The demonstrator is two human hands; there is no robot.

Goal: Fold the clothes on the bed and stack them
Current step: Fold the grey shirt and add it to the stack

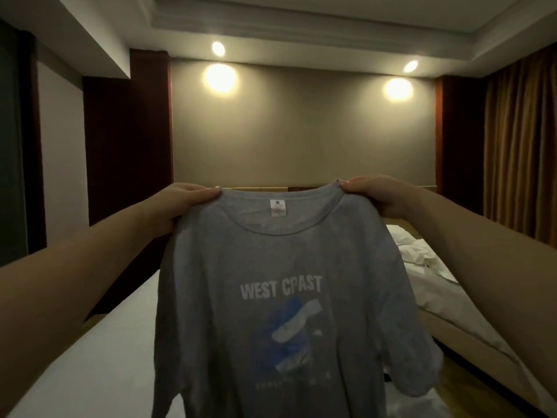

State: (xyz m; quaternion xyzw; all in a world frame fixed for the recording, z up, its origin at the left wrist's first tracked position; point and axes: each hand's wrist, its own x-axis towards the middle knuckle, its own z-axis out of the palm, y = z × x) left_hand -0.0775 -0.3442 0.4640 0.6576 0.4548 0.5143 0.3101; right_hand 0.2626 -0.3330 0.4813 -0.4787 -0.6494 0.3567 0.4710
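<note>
While the garment hangs in the air, folding proper is not yet begun; the step in hand is judged to be opening out one item.

1. The flat bed with the smooth white sheet (90, 342) fills the lower left of the frame and runs under the garment.
2. A second bed with rumpled white bedding (422, 260) lies at the right middle, apart from the first.
3. The grey short-sleeved T-shirt with white lettering and a blue print (271, 260) occupies the centre and lower centre. It hangs upright from its shoulders above the flat bed, with the printed front toward the camera and the sleeves drooping. The hem is cut off by the bottom edge.
4. The left hand (180, 206), at centre left, pinches the shoulder fabric just beside the collar. The thumb lies on the near face, and the fingers behind the cloth are hidden.
5. The right hand (379, 196), at centre right, pinches the opposite shoulder the same way. Neither hand is spread.
6. The small white neck label (278, 208) shows inside the collar, between the hands.

Next move, as judged: lower the T-shirt onto the flat bed and lay it without creases. Then release the shoulders and fold the sleeves inward. Level pinches should prevent the body from twisting on contact. No stack of folded clothes is in view, so the stacking place cannot be told.
</note>
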